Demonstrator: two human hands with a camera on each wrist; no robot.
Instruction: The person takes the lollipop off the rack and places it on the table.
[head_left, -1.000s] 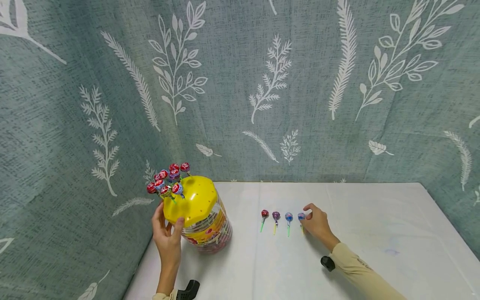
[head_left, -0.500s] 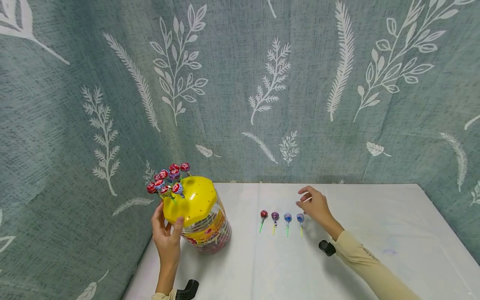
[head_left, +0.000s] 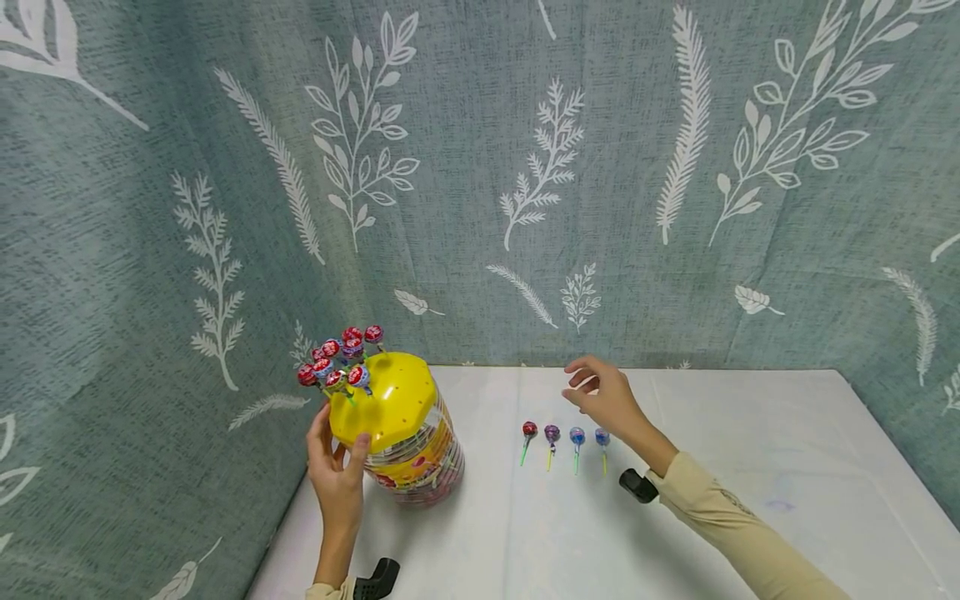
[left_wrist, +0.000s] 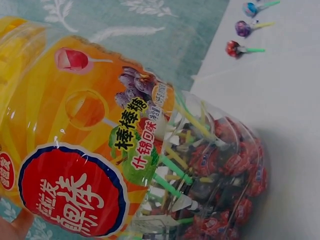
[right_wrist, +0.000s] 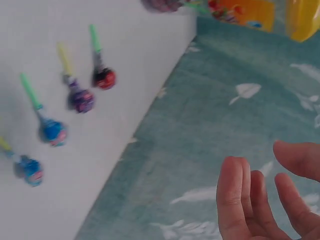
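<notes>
My left hand (head_left: pixel 335 477) grips the yellow lid (head_left: pixel 401 404) of a clear plastic lollipop jar (head_left: pixel 442 473), thumb at the near edge, fingers at the left. The jar leans toward the left. Several wrapped lollipops (head_left: pixel 358 377) stand stuck in the lid. In the left wrist view, more lollipops (left_wrist: pixel 235 165) lie inside behind the printed label (left_wrist: pixel 85 130). My right hand (head_left: pixel 609 402) hovers beyond the table row, fingers loosely bent, holding nothing. That row has a red lollipop (head_left: pixel 529 429), a purple lollipop (head_left: pixel 552 433) and two blue-wrapped lollipops (head_left: pixel 577 436), sticks toward me.
A white-covered table (head_left: pixel 712 467) bears the jar and the row. Behind it and at the left hangs a green leaf-patterned curtain (head_left: pixel 465 183). The jar stands near the table's left edge.
The right hand has let go of the rightmost blue lollipop, risen, and moved leftward above the row. The left hand stays on the jar's lid.
</notes>
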